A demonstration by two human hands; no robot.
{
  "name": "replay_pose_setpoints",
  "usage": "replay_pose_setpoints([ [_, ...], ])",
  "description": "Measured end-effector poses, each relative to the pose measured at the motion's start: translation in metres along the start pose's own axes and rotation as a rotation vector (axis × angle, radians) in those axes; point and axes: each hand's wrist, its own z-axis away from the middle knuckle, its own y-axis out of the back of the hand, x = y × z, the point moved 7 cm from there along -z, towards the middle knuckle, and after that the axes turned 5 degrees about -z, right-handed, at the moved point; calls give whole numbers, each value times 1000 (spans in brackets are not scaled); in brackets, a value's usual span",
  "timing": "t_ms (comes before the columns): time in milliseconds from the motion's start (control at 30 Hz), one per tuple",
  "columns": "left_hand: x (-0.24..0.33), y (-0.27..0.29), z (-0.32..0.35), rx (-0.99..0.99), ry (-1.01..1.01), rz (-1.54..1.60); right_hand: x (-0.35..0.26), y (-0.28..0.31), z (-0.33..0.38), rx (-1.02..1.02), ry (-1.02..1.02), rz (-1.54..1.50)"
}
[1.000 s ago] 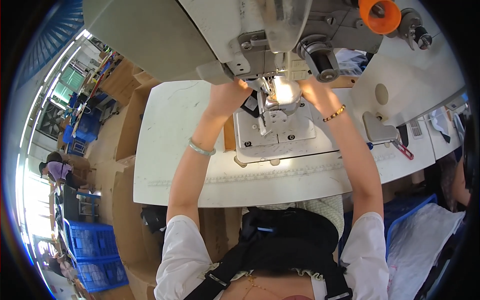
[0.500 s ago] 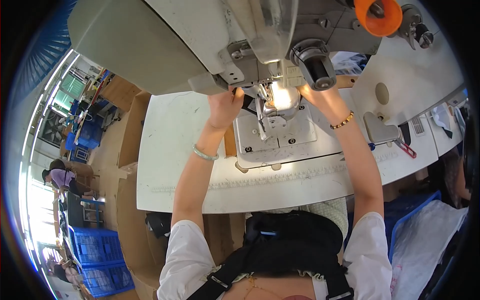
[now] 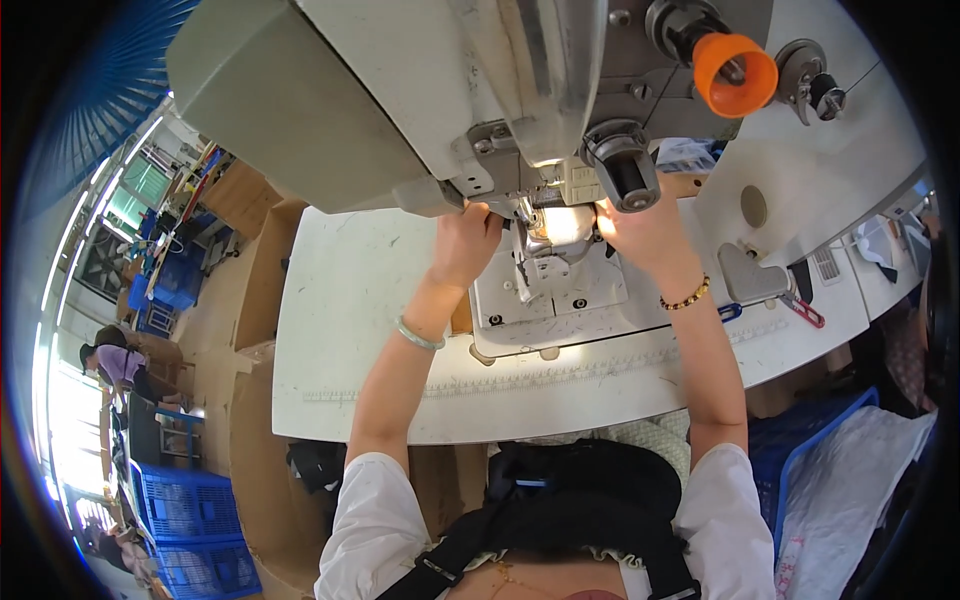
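Beneath the head of a grey-white sewing machine (image 3: 400, 130), my two hands are on either side of the lit needle area and presser foot (image 3: 565, 228). My left hand (image 3: 466, 246) is closed at the left of the foot, its fingertips partly under the machine head; a small dark edge shows beside them. My right hand (image 3: 652, 238) is curled at the right of the foot, partly behind a dark tension knob (image 3: 625, 170), with a dark bit under its fingers. What the fingers pinch is mostly hidden. The metal bed plate (image 3: 545, 300) lies just below the foot.
An orange cone-shaped cap (image 3: 735, 75) sticks out at upper right. On the white table (image 3: 340, 300) lie red-handled snips (image 3: 803, 310) and a printed ruler strip (image 3: 520, 375). Blue crates (image 3: 190, 500) and a cardboard box (image 3: 265, 480) stand left; a blue basket (image 3: 770, 460) is at right.
The view has shifted, so the machine and table sit lower in the picture. My right hand shows more from behind the knob, and a blue-handled item has come into sight beside its wrist.
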Motion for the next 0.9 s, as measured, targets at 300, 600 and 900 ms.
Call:
replay_pose_setpoints([
  [300, 19, 20, 2, 152, -172, -58, -4, -6, 3, -106, 13, 34],
  [600, 39, 35, 4, 61, -242, -8, -13, 6, 13, -52, 41, -34],
  [900, 51, 46, 3, 99, -292, -39, -15, 11, 15, -115, -48, -69],
])
